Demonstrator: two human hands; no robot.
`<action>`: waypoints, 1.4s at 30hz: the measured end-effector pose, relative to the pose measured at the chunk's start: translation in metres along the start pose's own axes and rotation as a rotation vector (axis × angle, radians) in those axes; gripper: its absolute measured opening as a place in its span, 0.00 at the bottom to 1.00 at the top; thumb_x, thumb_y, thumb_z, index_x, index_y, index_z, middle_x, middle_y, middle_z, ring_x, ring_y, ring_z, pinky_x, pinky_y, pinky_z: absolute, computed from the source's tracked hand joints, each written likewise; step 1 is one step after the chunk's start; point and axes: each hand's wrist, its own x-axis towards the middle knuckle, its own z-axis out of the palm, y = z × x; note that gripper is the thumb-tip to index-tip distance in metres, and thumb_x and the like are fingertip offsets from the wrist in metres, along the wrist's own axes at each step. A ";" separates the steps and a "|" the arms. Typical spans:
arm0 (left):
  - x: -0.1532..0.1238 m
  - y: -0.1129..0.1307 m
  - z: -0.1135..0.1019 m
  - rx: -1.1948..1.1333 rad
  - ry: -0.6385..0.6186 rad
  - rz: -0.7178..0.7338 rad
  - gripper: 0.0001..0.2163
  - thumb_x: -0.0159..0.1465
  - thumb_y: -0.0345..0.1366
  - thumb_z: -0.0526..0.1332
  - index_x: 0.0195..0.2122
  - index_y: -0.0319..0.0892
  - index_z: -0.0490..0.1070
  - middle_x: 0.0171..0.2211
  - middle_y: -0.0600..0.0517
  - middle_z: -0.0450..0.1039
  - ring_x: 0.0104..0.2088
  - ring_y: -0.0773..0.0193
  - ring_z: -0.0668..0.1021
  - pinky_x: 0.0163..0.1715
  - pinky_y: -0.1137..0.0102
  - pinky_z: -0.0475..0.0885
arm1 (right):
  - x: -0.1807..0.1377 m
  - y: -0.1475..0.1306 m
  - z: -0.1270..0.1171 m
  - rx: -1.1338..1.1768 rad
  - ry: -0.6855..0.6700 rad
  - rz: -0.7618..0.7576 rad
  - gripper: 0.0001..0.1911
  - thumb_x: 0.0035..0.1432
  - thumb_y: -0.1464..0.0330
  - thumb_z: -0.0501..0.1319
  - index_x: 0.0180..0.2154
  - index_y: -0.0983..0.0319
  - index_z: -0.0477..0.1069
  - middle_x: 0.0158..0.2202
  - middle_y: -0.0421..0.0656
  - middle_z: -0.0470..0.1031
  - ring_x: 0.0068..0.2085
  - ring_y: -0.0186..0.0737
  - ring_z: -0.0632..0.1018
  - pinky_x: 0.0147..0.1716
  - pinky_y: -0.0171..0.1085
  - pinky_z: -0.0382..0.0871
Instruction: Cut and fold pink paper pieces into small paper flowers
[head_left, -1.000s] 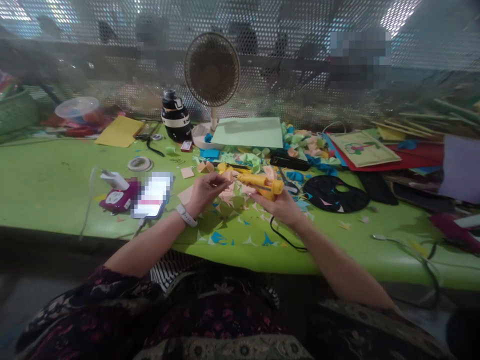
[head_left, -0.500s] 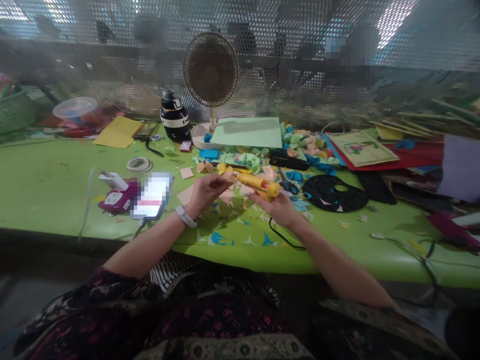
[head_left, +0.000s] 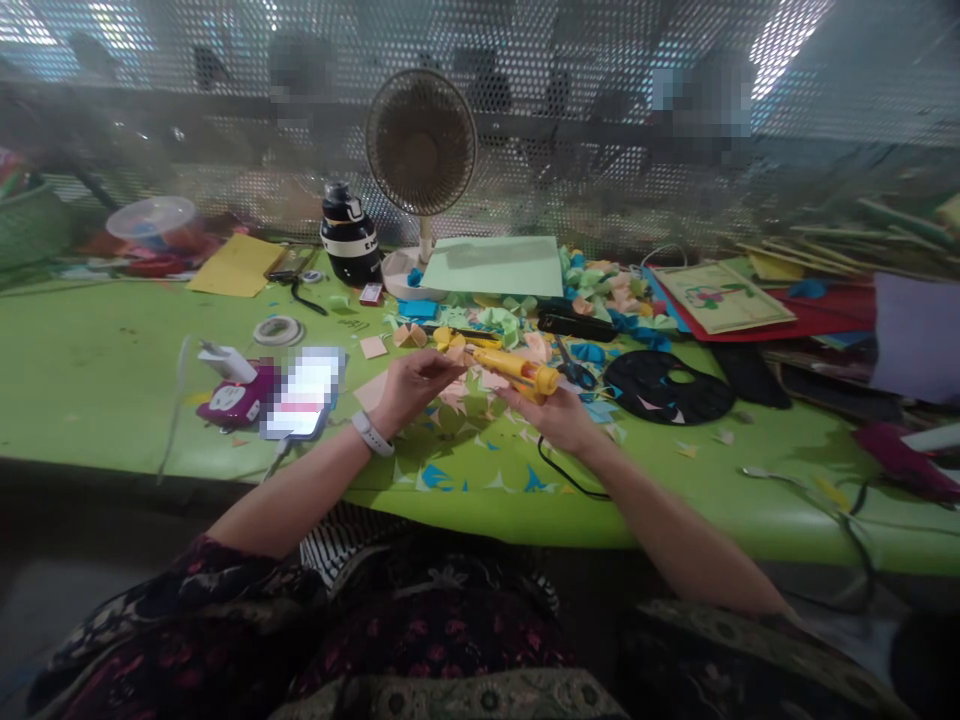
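My right hand (head_left: 551, 412) grips a yellow glue gun (head_left: 514, 367) with its nozzle aimed left. A black cord (head_left: 564, 474) runs from it over the table edge. My left hand (head_left: 411, 384), with a white band on the wrist, pinches a small pink paper piece (head_left: 454, 352) right at the nozzle tip. Both hands hover just above the green table (head_left: 112, 360), over a scatter of pink, green and blue paper scraps (head_left: 457, 410).
A phone (head_left: 304, 392) and a purple charger (head_left: 229, 395) lie left of my hands. Behind stand a small fan (head_left: 421, 150), a black bottle (head_left: 349, 238), a tape roll (head_left: 278, 329) and a light green sheet (head_left: 495, 265). Scissors (head_left: 571, 366), a black cutout (head_left: 670, 387) and card sheets (head_left: 724, 296) lie right.
The glue gun and my right hand have shifted slightly left and lower. My left hand stays pinched at the nozzle.
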 end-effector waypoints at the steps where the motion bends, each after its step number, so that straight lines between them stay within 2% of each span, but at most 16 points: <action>1: 0.000 0.001 0.000 0.004 -0.001 -0.001 0.13 0.60 0.46 0.70 0.28 0.41 0.77 0.25 0.51 0.76 0.25 0.68 0.74 0.25 0.72 0.68 | 0.000 0.000 0.000 0.011 0.002 0.006 0.24 0.53 0.51 0.70 0.47 0.56 0.79 0.53 0.46 0.80 0.56 0.53 0.79 0.62 0.52 0.70; 6: 0.001 0.002 0.000 0.017 -0.003 0.002 0.13 0.60 0.45 0.70 0.28 0.41 0.77 0.25 0.52 0.76 0.25 0.68 0.73 0.25 0.72 0.68 | 0.000 -0.004 0.002 0.054 0.007 0.010 0.26 0.50 0.48 0.70 0.46 0.57 0.79 0.52 0.47 0.80 0.55 0.54 0.79 0.61 0.51 0.72; 13: 0.000 0.000 0.000 -0.006 0.006 0.006 0.12 0.60 0.44 0.70 0.28 0.41 0.77 0.25 0.51 0.76 0.26 0.68 0.74 0.25 0.72 0.67 | -0.001 -0.003 0.001 0.021 0.005 -0.014 0.25 0.53 0.49 0.69 0.46 0.58 0.78 0.51 0.48 0.81 0.55 0.53 0.80 0.58 0.49 0.74; 23: 0.001 0.003 0.000 0.008 0.004 0.001 0.13 0.60 0.46 0.70 0.28 0.41 0.77 0.25 0.52 0.75 0.25 0.68 0.73 0.24 0.72 0.66 | -0.001 -0.003 0.001 0.030 -0.006 -0.008 0.23 0.53 0.50 0.68 0.46 0.57 0.77 0.52 0.47 0.80 0.56 0.52 0.79 0.63 0.51 0.70; 36: 0.001 0.004 -0.001 -0.012 0.000 -0.011 0.12 0.60 0.44 0.70 0.28 0.41 0.77 0.25 0.51 0.76 0.25 0.68 0.73 0.25 0.72 0.68 | -0.003 -0.004 0.000 0.001 -0.012 0.018 0.24 0.54 0.50 0.68 0.47 0.59 0.77 0.52 0.48 0.80 0.55 0.53 0.79 0.61 0.51 0.72; 42: 0.001 0.003 -0.001 0.010 0.001 -0.021 0.13 0.60 0.46 0.70 0.28 0.41 0.78 0.26 0.51 0.76 0.26 0.67 0.74 0.25 0.72 0.68 | -0.002 0.000 0.000 -0.050 0.016 0.013 0.25 0.53 0.49 0.68 0.46 0.59 0.77 0.48 0.48 0.81 0.52 0.53 0.80 0.59 0.52 0.73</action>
